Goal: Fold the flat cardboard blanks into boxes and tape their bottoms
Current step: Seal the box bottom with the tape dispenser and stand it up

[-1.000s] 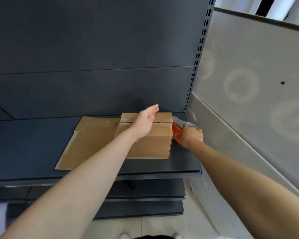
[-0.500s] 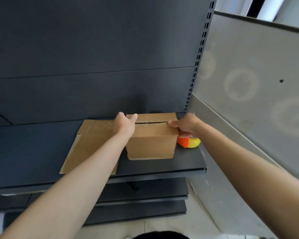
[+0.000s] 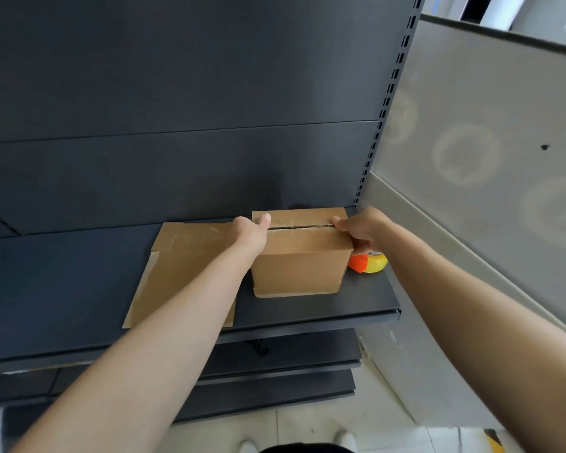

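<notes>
A folded brown cardboard box point(image 3: 299, 268) stands on the dark shelf point(image 3: 62, 289), its two top flaps meeting at a seam that shows clear tape. My left hand point(image 3: 250, 235) grips the box's left end, thumb lying on top near the seam. My right hand point(image 3: 361, 228) grips the right end, thumb on the top edge. A flat cardboard blank point(image 3: 180, 269) lies on the shelf to the left of the box, partly under my left forearm. An orange and yellow tape dispenser point(image 3: 368, 263) sits on the shelf just right of the box, below my right hand.
The shelf's dark back panel point(image 3: 177, 125) rises behind the box. A slotted upright point(image 3: 383, 116) and a grey partition wall point(image 3: 487, 142) close off the right. Lower shelves point(image 3: 275, 380) and pale floor tiles point(image 3: 307, 426) lie below.
My right hand let go of the tape dispenser, left it on the shelf, and took the box's right end. My left hand slid from the top of the box to its left end.
</notes>
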A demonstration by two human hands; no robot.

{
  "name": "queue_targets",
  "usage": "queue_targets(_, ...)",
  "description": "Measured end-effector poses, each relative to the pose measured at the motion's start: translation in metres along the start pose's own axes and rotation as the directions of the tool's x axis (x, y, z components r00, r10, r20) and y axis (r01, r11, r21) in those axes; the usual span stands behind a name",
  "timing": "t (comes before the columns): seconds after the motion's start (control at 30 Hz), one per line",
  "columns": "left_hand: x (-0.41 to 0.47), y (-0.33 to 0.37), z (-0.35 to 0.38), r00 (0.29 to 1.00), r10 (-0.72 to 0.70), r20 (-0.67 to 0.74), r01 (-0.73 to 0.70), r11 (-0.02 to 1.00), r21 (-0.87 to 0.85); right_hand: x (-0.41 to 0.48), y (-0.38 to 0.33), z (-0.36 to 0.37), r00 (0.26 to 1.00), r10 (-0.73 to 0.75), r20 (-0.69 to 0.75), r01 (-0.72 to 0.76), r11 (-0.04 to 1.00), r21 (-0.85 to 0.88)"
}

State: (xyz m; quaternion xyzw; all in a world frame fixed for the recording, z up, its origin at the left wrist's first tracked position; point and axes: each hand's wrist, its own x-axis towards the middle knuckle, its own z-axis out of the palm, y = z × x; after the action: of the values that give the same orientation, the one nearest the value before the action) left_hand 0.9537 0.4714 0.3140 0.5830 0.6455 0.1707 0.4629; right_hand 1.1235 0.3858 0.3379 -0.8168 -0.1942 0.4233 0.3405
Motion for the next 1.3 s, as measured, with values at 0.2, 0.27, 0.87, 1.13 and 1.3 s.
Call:
queue_targets(0.2, -0.008, -0.003, -0.005, 0.995, 0.015, 0.096, -0.020, 0.998, 0.052, -0.006, 0.000, 0.009, 0.995, 0.010, -0.102, -0.009, 1.000, 0.013)
queue_targets(0.27, -0.009, -0.002, -0.010, 0.994, 0.004, 0.112, -0.009, 0.999, 0.043, -0.009, 0.000, 0.012, 0.991, 0.014, -0.132, -0.009, 0.999, 0.036)
queue_targets(0.87, -0.038, -0.009, -0.073, 0.970, 0.245, 0.000, -0.230, 0.910, -0.345, -0.073, -0.014, 0.026, 0.932, -0.159, -0.325, 0.202, 0.974, 0.104)
queue_targets(1.13, -0.074, -0.058, -0.112, 0.991, 0.106, -0.078, -0.130, 0.886, -0.446, -0.104, -0.012, 0.058, 0.960, -0.277, -0.031, 0.271, 0.901, 0.340)
queue_targets(1.3, -0.091, -0.098, -0.152, 0.967, 0.079, -0.244, -0.196, 0.842, -0.503, -0.136, -0.014, 0.097, 0.939, -0.296, 0.176, 0.199, 0.882, 0.426)
